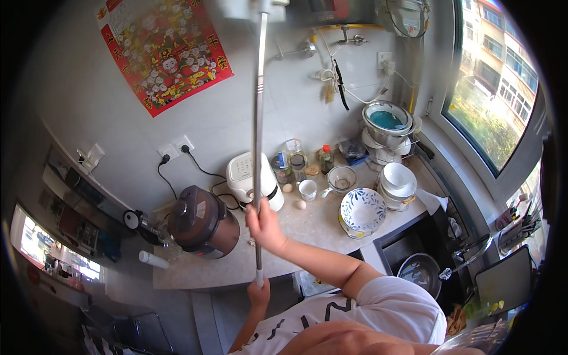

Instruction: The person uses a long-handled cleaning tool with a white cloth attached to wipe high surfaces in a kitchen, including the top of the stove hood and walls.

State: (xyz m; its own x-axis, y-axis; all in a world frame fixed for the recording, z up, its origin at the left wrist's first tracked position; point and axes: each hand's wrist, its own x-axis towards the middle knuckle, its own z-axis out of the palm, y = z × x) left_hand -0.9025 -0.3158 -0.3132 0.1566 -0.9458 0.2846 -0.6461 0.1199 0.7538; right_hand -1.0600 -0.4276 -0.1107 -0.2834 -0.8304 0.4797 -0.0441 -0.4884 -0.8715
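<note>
A long metal pole stands nearly upright across the middle of the view. Its top end meets a blurred white fitting at the upper edge; what that fitting is cannot be told. My right hand is closed around the pole's lower part, above the countertop. Below it, my left hand grips the light-coloured end of the pole near the counter's front edge. Behind the pole sits a white kitchen appliance. A brown electric pressure cooker is to the left of my right hand.
The stone-look countertop holds a mug, eggs, jars, a red-capped bottle, a glass pot and a blue-patterned bowl. Stacked bowls stand near the black sink. A window is at right, a red poster on the wall.
</note>
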